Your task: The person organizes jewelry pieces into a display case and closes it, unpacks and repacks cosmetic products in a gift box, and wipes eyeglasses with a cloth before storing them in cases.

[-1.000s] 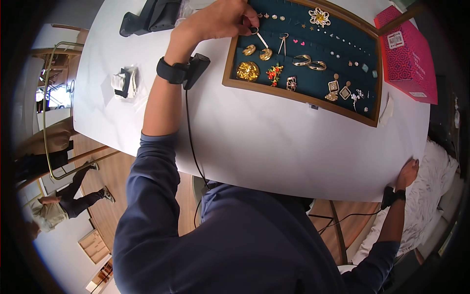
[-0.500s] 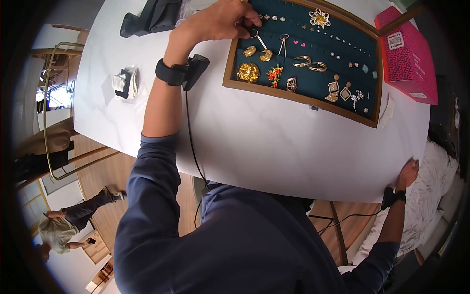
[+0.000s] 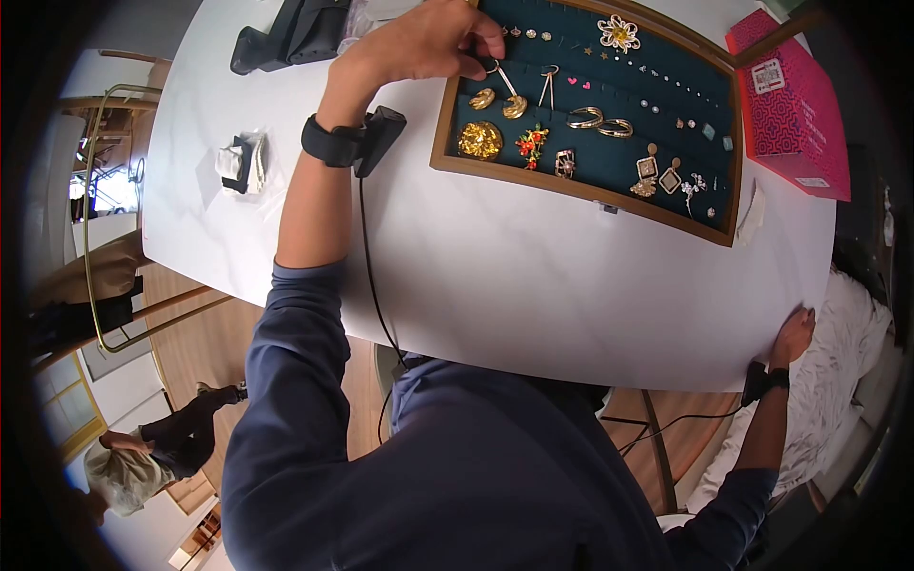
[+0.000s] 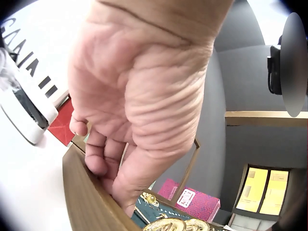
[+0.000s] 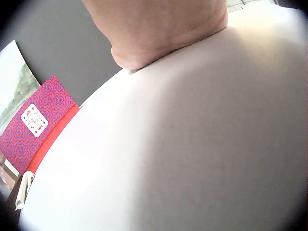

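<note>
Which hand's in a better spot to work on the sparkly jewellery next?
Probably the left hand: its fingers are right by the long silver earring in the jewellery box. The right hand rests at the table's edge, away from the box.

Jewellery (image 3: 479,140) in case (image 3: 533,178) on table (image 3: 533,285), box (image 3: 800,128) to the right.

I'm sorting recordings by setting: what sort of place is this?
Probably a furnished room indoors, perhaps a bedroom, though it could be a staged set: there is a white table, a wood-look floor and, beside the table, what looks like rumpled white bedding.
</note>
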Tool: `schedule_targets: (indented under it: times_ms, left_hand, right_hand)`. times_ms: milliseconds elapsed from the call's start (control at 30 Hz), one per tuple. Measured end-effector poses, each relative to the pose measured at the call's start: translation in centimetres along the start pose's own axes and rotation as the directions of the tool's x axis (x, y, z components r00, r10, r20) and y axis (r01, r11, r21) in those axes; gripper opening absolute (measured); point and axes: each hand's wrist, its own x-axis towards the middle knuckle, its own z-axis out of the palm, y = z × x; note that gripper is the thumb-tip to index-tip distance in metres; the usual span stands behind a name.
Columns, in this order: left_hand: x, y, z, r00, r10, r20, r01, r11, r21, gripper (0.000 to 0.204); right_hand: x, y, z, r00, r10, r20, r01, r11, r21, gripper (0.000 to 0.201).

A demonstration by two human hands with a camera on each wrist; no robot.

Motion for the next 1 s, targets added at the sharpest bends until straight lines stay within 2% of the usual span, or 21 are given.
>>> schedule_targets:
  times_ms: [133,200,333,400,433,467,533,567,633,733,1000]
  left_hand:
    - [-0.2,0.2,-0.2,0.999,0.032,-0.010,-0.032,0.999,-0.012,0.025]
    - [-0.4,0.8,-0.4,0.949,0.255,-0.185,-0.245,0.966,0.078,0.025]
    - [1.7,1.9,0.6,0.971,0.175,-0.160,-0.172,0.985,0.033,0.029]
    - [2.6,2.4,1.7,0.958,0.273,-0.084,-0.262,0.957,0.122,0.033]
    - [3.1,2.7,1.8,0.961,0.276,-0.011,-0.272,0.952,0.138,0.034]
    - [3.1,2.9,1.9,0.961,0.275,-0.010,-0.271,0.953,0.137,0.034]
    - [3.1,3.3,2.0,0.913,0.400,-0.086,-0.383,0.910,0.162,0.028]
    - [3.6,3.1,2.1,0.912,0.401,-0.085,-0.385,0.909,0.162,0.028]
    - [4.8,2.6,2.0,0.955,0.294,0.049,-0.298,0.947,0.122,0.022]
    - [4.9,2.3,1.6,0.954,0.292,0.073,-0.297,0.951,0.083,0.021]
    - [5.1,1.3,1.2,0.942,0.336,0.017,-0.336,0.936,0.107,0.015]
  right_hand:
    - [0.0,-0.5,-0.1,0.999,0.042,0.007,-0.042,0.999,-0.014,0.064]
    - [-0.3,-0.7,-0.4,0.999,0.039,0.006,-0.039,0.999,-0.010,0.064]
    - [-0.1,-0.4,-0.2,1.000,0.027,0.011,-0.027,1.000,-0.012,0.063]
    - [0.2,-0.1,0.0,1.000,0.027,0.015,-0.026,1.000,-0.015,0.063]
    - [0.2,0.0,0.1,0.999,0.032,0.020,-0.031,0.999,-0.015,0.062]
    - [0.2,0.1,0.1,0.999,0.031,0.021,-0.031,0.999,-0.016,0.062]
    - [0.1,-0.3,-0.1,0.998,0.050,0.030,-0.049,0.998,-0.032,0.062]
    - [0.0,-0.5,-0.3,0.998,0.052,0.030,-0.051,0.998,-0.032,0.062]
    - [-0.1,-0.5,-0.3,0.999,0.039,0.013,-0.039,0.999,-0.025,0.060]
    - [-0.1,-0.3,-0.1,1.000,-0.003,0.004,0.003,1.000,-0.017,0.058]
    - [0.2,0.3,0.3,1.000,-0.012,0.002,0.012,0.999,-0.031,0.060]
